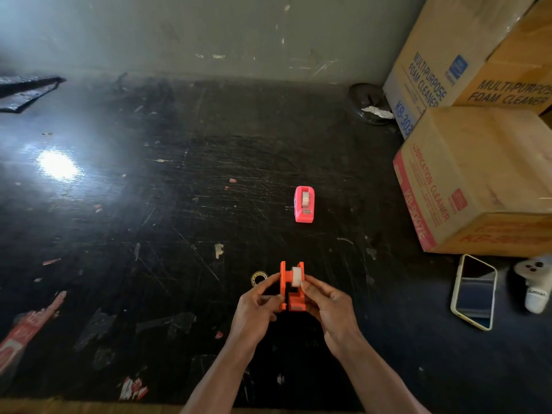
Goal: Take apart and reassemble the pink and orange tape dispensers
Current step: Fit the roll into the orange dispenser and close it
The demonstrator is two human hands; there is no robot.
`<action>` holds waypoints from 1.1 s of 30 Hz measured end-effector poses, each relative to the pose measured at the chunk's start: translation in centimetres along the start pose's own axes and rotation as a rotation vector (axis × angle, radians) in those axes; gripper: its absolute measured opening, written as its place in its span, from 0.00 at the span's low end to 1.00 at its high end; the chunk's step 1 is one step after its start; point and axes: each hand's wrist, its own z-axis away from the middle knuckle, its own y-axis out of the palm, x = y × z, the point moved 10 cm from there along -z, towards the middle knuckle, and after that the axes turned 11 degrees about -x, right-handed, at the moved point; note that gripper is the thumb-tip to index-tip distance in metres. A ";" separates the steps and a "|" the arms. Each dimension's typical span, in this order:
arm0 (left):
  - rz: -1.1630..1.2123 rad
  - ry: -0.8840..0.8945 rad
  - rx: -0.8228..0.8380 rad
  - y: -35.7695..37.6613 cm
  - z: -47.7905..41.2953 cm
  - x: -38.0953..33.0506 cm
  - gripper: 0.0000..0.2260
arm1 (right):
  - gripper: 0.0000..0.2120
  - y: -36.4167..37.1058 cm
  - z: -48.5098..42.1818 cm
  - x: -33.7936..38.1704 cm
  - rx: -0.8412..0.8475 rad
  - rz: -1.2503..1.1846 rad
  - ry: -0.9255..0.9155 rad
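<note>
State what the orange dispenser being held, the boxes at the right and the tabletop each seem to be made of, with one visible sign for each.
Orange dispenser: probably moulded plastic, matt; uniform colour, crisp edges.
Boxes: corrugated cardboard, it seems; dull brown faces with printed lettering.
Tabletop: a hard black glossy surface, material unclear; it mirrors a light and shows many scratches.

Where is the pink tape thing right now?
The pink tape dispenser stands alone on the dark table, past the hands holding the orange dispenser, and left of the cardboard boxes.
</note>
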 end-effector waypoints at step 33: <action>0.013 0.113 -0.014 0.2 0.6 0.7 0.21 | 0.10 0.7 1.2 0.1 0.050 0.036 -0.031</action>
